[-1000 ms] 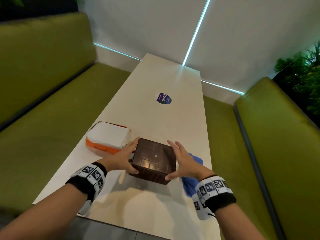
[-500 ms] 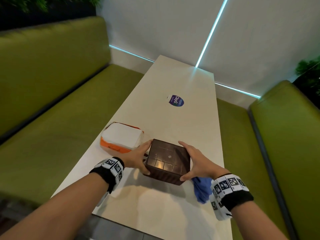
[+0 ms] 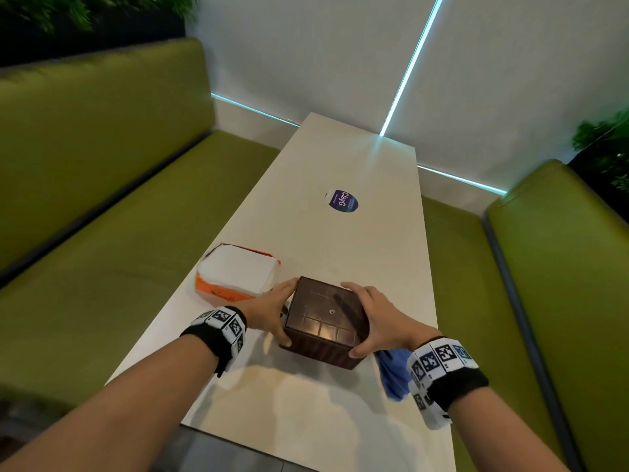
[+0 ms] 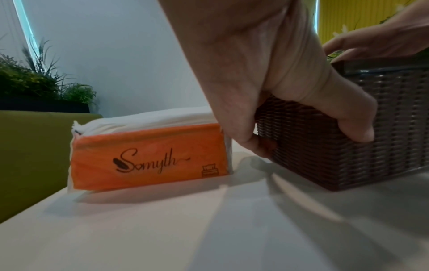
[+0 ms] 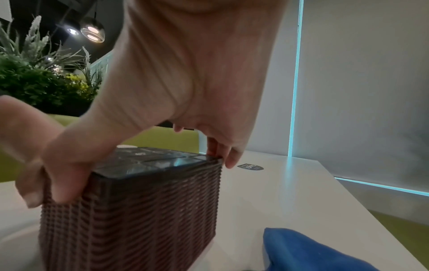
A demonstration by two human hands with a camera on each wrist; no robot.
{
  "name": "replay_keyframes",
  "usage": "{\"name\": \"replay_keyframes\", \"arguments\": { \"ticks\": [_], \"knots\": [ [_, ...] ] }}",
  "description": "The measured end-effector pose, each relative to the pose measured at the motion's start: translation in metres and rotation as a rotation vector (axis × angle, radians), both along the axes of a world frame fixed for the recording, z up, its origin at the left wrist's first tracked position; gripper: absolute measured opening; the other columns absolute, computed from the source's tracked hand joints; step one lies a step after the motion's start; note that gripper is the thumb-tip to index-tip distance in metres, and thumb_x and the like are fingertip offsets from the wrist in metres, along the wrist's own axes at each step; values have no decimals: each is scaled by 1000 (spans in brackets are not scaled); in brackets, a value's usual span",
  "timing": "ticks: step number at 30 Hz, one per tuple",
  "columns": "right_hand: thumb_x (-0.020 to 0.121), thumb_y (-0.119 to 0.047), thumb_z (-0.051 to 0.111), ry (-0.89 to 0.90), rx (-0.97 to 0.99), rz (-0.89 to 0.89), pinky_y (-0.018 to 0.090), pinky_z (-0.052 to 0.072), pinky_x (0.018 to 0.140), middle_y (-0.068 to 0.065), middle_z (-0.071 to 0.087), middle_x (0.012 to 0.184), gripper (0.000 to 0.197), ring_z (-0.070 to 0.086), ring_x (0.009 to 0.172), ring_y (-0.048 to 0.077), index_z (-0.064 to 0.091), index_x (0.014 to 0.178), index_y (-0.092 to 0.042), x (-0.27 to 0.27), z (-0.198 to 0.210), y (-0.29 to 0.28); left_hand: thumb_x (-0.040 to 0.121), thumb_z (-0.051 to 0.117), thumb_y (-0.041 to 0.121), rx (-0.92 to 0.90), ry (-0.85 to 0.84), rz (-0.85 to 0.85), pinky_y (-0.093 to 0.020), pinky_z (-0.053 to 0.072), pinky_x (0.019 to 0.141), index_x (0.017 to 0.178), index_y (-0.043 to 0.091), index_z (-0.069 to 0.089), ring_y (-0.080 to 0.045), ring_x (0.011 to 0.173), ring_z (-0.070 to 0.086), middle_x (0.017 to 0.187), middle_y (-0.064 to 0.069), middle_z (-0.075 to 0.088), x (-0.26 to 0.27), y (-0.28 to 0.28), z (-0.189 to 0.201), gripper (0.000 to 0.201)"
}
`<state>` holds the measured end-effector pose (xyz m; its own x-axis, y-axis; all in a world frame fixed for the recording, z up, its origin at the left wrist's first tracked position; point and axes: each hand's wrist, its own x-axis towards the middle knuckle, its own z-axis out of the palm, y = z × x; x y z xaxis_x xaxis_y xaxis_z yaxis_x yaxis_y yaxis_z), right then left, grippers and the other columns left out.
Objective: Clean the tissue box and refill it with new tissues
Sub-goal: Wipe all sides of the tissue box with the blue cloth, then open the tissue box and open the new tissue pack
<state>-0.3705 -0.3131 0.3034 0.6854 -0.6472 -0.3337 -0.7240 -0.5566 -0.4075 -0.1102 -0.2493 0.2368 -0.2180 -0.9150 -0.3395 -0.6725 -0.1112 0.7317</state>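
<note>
A brown wicker-patterned tissue box [image 3: 326,321] [image 4: 348,137] [image 5: 139,210] stands on the white table [image 3: 340,240], its flat gridded face up. My left hand [image 3: 272,311] [image 4: 290,110] grips its left side, thumb on the near corner. My right hand [image 3: 377,318] [image 5: 162,110] grips its right side, with fingers curled over the far top edge. An orange pack of white tissues [image 3: 238,277] [image 4: 148,155] lies just left of the box. A blue cloth [image 3: 393,373] [image 5: 308,251] lies on the table by my right wrist.
A round dark blue sticker [image 3: 343,201] sits mid-table. Green padded benches [image 3: 102,250] run along both sides of the table. The white wall [image 3: 340,56] closes the far end. Plants [image 5: 34,78] stand behind the benches.
Both hands have stayed on the box's two sides, the right fingers now wrapping the far top edge more. The head view has shifted, so everything sits further right in frame.
</note>
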Motion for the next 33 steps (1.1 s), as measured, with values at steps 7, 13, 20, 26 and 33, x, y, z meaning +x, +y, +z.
{"name": "replay_keyframes", "arguments": {
  "ticks": [7, 13, 20, 26, 33],
  "knots": [
    [57, -39, 86, -122, 143, -65, 39, 42, 105, 0, 36, 131, 112, 41, 122, 19, 11, 139, -48, -5, 9, -1, 59, 91, 19, -10, 17, -20, -27, 19, 118, 154, 18, -4, -17, 145, 14, 158, 0, 7, 2, -1, 0, 135],
    [60, -34, 87, -196, 174, -117, 36, 41, 106, -1, 31, 134, 114, 38, 124, 18, 10, 144, -43, -7, 0, 6, 60, 87, 14, -78, 97, 41, -27, 24, 114, 154, 21, 6, -17, 140, 23, 154, 1, 17, 2, 6, -12, 124],
    [62, -36, 86, -222, 151, -107, 41, 39, 110, -5, 26, 138, 114, 34, 129, 17, 10, 145, -42, -5, 6, 3, 67, 82, 15, -109, 158, 131, -27, 35, 110, 152, 24, 19, -18, 136, 34, 150, 3, 25, 2, 19, -10, 105],
    [70, -33, 81, -358, 184, -125, 39, 40, 110, -8, 31, 138, 92, 37, 129, 8, 24, 140, -50, -11, 57, 23, 71, 80, 42, -229, 297, 306, -26, 43, 102, 153, 26, 13, -10, 127, 43, 150, 3, 29, 4, 54, 38, 107],
    [83, -31, 61, -389, 921, -291, 29, 50, 94, 9, 57, 134, 52, 64, 113, 27, 49, 133, -29, -25, 66, 84, 96, 47, 36, -527, 102, 202, -19, 52, 71, 121, 36, 54, -3, 87, 64, 92, 13, 69, -6, 123, 71, 25]
  ]
}}
